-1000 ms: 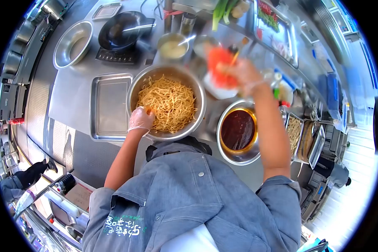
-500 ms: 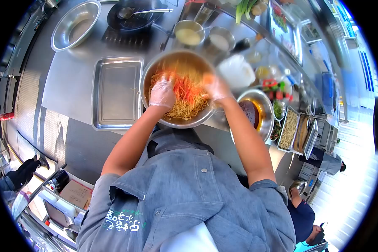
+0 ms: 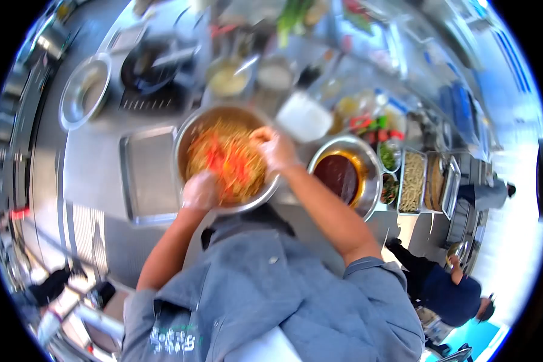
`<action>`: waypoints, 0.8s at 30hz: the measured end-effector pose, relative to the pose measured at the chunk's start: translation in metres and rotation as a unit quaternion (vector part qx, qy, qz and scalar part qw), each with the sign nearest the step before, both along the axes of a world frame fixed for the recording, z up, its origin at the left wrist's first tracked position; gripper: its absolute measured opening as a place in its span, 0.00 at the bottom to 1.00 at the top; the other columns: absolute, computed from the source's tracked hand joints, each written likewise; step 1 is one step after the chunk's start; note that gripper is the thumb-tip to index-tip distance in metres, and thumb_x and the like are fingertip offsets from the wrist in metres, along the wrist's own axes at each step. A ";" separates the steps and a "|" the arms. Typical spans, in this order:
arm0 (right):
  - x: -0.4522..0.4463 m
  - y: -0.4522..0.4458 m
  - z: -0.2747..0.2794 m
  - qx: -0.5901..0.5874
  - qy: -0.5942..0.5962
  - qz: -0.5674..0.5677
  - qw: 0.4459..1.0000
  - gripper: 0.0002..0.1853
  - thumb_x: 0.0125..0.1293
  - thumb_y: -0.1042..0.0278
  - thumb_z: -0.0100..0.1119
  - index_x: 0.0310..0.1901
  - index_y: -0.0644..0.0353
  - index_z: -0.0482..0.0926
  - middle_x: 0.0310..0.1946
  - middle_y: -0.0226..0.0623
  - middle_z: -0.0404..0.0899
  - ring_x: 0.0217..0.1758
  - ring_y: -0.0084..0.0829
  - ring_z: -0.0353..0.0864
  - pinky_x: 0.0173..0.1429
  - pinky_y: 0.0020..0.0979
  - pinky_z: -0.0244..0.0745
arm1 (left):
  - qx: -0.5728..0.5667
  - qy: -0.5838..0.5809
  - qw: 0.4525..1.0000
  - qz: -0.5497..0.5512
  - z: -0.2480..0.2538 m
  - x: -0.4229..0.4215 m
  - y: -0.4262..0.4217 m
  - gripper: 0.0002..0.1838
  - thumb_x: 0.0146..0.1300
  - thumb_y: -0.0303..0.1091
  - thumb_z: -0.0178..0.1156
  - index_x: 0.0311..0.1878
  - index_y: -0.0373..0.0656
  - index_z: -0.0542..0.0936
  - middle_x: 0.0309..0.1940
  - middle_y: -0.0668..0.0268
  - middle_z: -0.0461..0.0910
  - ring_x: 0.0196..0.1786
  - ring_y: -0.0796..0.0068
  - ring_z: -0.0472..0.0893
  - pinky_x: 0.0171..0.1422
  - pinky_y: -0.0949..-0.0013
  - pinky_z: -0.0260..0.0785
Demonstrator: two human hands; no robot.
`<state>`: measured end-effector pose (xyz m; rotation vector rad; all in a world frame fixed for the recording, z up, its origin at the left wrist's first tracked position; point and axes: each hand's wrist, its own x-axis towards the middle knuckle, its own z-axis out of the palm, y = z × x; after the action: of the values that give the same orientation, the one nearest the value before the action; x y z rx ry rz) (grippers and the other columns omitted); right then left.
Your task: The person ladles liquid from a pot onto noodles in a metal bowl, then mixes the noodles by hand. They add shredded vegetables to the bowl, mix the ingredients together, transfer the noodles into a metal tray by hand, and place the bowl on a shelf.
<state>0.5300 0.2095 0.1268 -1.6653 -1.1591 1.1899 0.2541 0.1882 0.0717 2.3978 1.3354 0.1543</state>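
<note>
A large metal bowl (image 3: pixel 182 142) holds thin yellowish strands (image 3: pixel 229 136) with orange-red shreds (image 3: pixel 230 166) over their middle. My left hand (image 3: pixel 200 190), in a clear glove, is at the bowl's near left side against the strands; its fingers are hidden. At the right rim is my right hand (image 3: pixel 276 149), also gloved, with its fingers curled inward above the food. Whether those fingers hold strands, grip the rim or pinch something small cannot be made out. A shallow metal tray (image 3: pixel 148 175) lies left of the bowl.
Right of my hands stands a metal bowl of dark red, oily sauce (image 3: pixel 338 175). Behind are a white container (image 3: pixel 304 116), a pan (image 3: pixel 148 66) and a blurred pot of pale yellow contents (image 3: pixel 228 79). Food trays (image 3: pixel 413 181) line the right. A person (image 3: pixel 449 292) stands lower right.
The view has shifted, and the bowl appears farther left and lower. My left hand has moved toward the bowl's near edge. The orange-red shreds are more mixed among the strands.
</note>
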 end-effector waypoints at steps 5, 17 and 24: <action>0.167 0.055 0.157 0.125 0.244 -0.117 0.954 0.10 0.69 0.68 0.62 0.49 0.62 0.81 0.36 0.35 0.85 0.35 0.24 0.82 0.37 0.27 0.78 | -0.068 0.071 0.991 0.087 0.044 0.058 0.006 0.15 0.64 0.45 0.64 0.38 0.41 0.86 0.36 0.49 0.84 0.40 0.46 0.85 0.47 0.47 0.78; 0.394 0.308 0.121 -0.086 -0.391 0.079 0.913 0.16 0.46 0.74 0.77 0.40 0.62 0.90 0.41 0.45 0.89 0.42 0.39 0.90 0.45 0.36 0.85 | -0.065 0.052 0.980 0.179 0.061 0.123 0.023 0.15 0.65 0.43 0.64 0.37 0.40 0.87 0.32 0.45 0.84 0.38 0.43 0.84 0.47 0.45 0.76; 0.402 0.297 0.148 0.060 -0.673 0.399 0.619 0.20 0.45 0.67 0.77 0.44 0.57 0.89 0.42 0.42 0.89 0.45 0.41 0.89 0.51 0.36 0.84 | -0.092 0.047 0.976 0.191 0.064 0.136 0.037 0.15 0.64 0.42 0.63 0.38 0.39 0.88 0.31 0.47 0.84 0.38 0.44 0.84 0.46 0.47 0.76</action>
<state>0.9324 0.5067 0.2750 -1.8835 -3.0375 -0.0909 0.3903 0.2257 0.1359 1.9985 1.7616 0.0191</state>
